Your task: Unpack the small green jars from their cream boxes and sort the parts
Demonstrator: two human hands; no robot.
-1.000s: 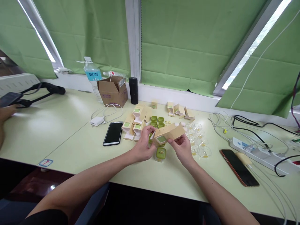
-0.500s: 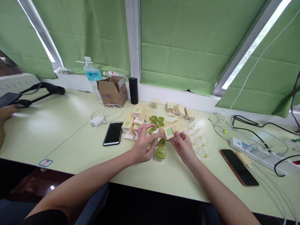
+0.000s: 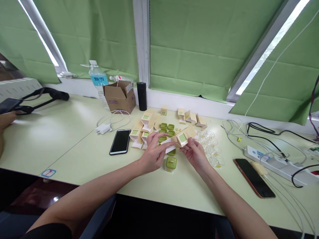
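Observation:
Between my hands is a small tan paper box [image 3: 190, 132] with a green square window, tilted above the table. My right hand [image 3: 196, 155] grips its right end between thumb and fingers. At the other end, my left hand [image 3: 154, 156] pinches the white inner flap [image 3: 168, 146]. Below them stands a clear container with a green lid [image 3: 171, 162]. Rows of green lids [image 3: 163, 125] lie behind, partly hidden by my hands and the box. Several clear cups [image 3: 216, 151] are grouped on the right. Tiny yellow pieces [image 3: 178, 129] sit behind the held box.
Several tan boxes [image 3: 147, 120] lie on the left, others [image 3: 190, 117] at the back. Around them are a white-framed phone [image 3: 120, 142], carton [image 3: 119, 98], black flask [image 3: 142, 96], water bottle [image 3: 99, 80], dark phone [image 3: 254, 177] and power strip [image 3: 274, 162]. Another person's hand [image 3: 7, 119] is far left.
The box in my hands has turned and shifted slightly right, and more of its white flap shows. My left fingers have moved onto that flap. Other things stay in place.

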